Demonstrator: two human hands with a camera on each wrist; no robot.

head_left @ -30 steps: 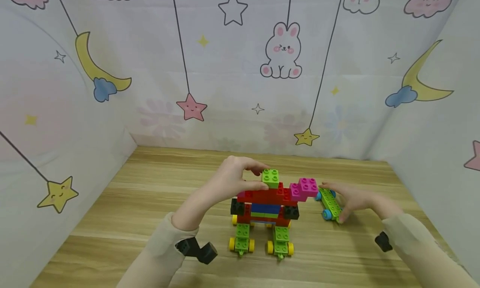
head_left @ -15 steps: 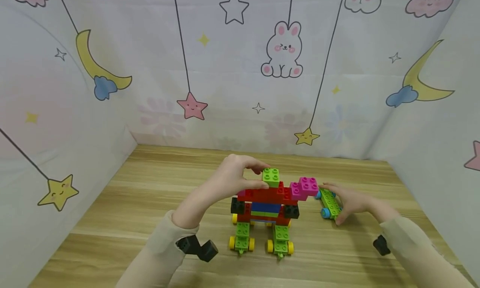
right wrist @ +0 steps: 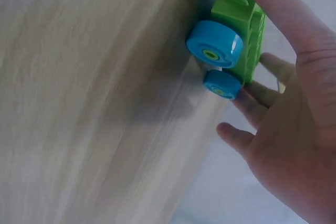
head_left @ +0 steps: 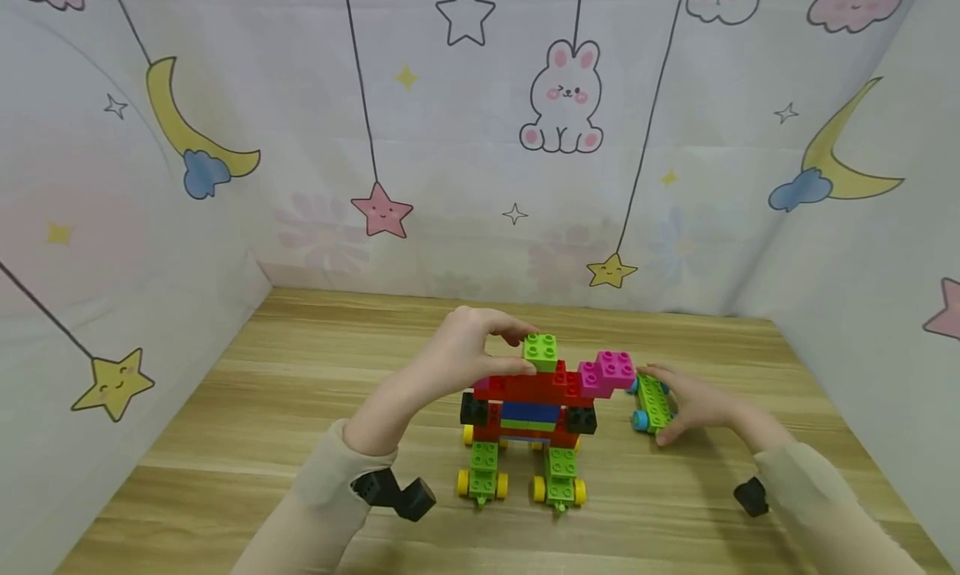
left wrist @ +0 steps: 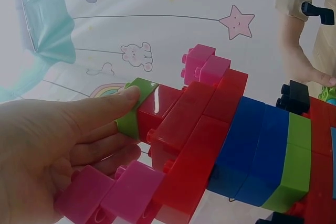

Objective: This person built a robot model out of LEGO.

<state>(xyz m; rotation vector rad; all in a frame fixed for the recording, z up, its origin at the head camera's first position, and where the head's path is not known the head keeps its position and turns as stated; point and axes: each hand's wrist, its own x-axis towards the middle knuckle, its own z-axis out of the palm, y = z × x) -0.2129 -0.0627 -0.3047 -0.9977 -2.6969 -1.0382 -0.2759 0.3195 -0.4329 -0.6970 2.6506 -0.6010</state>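
Observation:
In the middle of the table stands a toy brick figure (head_left: 531, 387) of red, blue, green, black and pink blocks. Green bases with yellow wheels (head_left: 559, 479) carry it. My left hand (head_left: 468, 354) pinches the light green block (head_left: 540, 352) at its top; in the left wrist view the thumb lies on that block (left wrist: 128, 124). To the right, my right hand (head_left: 703, 402) holds a green toy car base (head_left: 654, 402) by its ends, thumb at the near end. The right wrist view shows its blue wheels (right wrist: 215, 44) close to the tabletop.
The wood-grain table (head_left: 337, 342) is enclosed by pale printed cloth (head_left: 480, 142) at the back and sides. Pink blocks (head_left: 615, 370) jut out from the figure's right side toward the car base. Black wrist cameras (head_left: 412, 498) sit on both sleeves.
My right hand has shifted slightly left with the green car base, which is now a little nearer the figure. The left hand keeps its hold on the light green block.

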